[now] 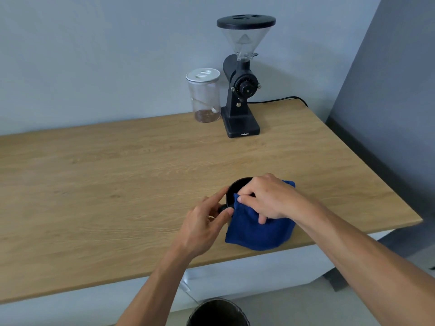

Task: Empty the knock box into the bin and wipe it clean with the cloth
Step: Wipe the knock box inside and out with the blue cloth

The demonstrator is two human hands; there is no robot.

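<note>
Right hand [270,198] grips the cloth [259,231] over the knock box [237,187]; left hand [207,222] pinches its handle. Pressing hard could tip it.

The wooden table [117,175] carries a grinder [242,90], a jar [206,97], a black cup [235,189] and a blue cloth [259,231].
</note>
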